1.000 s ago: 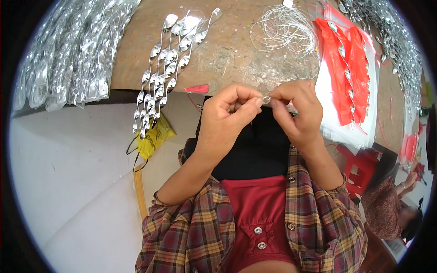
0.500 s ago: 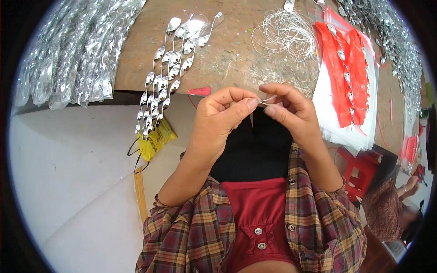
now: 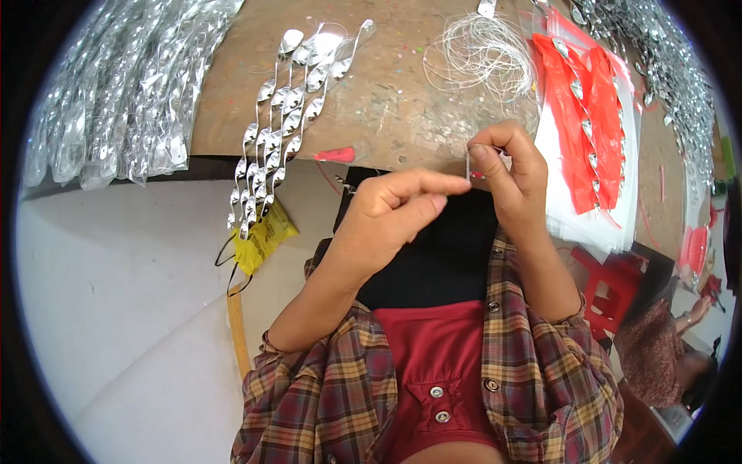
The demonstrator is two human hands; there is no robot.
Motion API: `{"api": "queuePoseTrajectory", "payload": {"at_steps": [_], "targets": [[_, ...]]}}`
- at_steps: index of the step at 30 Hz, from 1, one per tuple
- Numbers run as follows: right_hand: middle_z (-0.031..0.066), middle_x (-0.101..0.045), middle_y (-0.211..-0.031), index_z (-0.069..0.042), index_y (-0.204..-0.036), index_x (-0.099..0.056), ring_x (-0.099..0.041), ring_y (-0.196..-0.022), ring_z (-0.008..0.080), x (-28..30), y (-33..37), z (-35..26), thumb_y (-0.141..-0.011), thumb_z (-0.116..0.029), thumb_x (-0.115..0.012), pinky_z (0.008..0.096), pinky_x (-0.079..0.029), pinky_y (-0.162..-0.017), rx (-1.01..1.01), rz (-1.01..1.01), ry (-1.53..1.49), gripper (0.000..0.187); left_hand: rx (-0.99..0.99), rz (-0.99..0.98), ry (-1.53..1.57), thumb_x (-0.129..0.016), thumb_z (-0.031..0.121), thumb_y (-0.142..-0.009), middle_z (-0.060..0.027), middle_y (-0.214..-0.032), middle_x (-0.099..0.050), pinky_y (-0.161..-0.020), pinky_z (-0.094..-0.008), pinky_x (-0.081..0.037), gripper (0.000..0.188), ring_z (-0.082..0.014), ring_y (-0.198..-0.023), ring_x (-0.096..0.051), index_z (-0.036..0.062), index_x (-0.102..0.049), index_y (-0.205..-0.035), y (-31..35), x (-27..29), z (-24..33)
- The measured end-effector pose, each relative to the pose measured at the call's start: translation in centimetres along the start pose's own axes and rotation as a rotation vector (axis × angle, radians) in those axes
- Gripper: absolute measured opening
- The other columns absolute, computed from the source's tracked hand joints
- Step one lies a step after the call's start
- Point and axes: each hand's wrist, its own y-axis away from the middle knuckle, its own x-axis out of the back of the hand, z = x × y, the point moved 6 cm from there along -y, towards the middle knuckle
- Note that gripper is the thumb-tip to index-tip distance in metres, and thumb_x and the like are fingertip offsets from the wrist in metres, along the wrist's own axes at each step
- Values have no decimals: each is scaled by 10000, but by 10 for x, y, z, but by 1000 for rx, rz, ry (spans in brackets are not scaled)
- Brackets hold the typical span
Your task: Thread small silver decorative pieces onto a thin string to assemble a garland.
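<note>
Yellow packet (image 3: 269,234), dark print too small to read, nothing legible

Skinny white string (image 3: 468,165), visible bit pretty much straight, pinched in right hand (image 3: 516,172), near end right by left hand (image 3: 386,219)'s index fingertip.

A workshop: stained worktable (image 3: 386,85), silver strips (image 3: 131,93) (heaps of them), loose string (image 3: 488,58).

The bare right hand (image 3: 518,174) pinches a thin white string (image 3: 468,165) just beside the bare left hand (image 3: 386,220); twisted silver strips (image 3: 291,124) overhang the scuffed brown table (image 3: 390,69).
</note>
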Motion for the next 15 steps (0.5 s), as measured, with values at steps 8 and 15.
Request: {"api": "queuePoseTrajectory", "payload": {"at_steps": [8,15], "targets": [[-17,-481,-761,-20,-930,-554,-409,-695,50,54,-8,20,-907,-68,-495,196,-337,-639,-94,384,-148,79,-277,-259,-219,-534,91,-899,-42,-840,-601,-704,-227,-444,387,-80,-734,-542,36,-490,-1279,-2,-9,-11],[3,-519,-817,-12,-975,-565,-444,-716,67,71,-9,30,-911,-92,-509,211,-365,-668,-144,453,-185,117,-440,289,-767,-602,128,-832,-102,-785,-571,-628,-308,-439,211,-209,-696,-564,17,-612,-1012,8,30,12]]}}
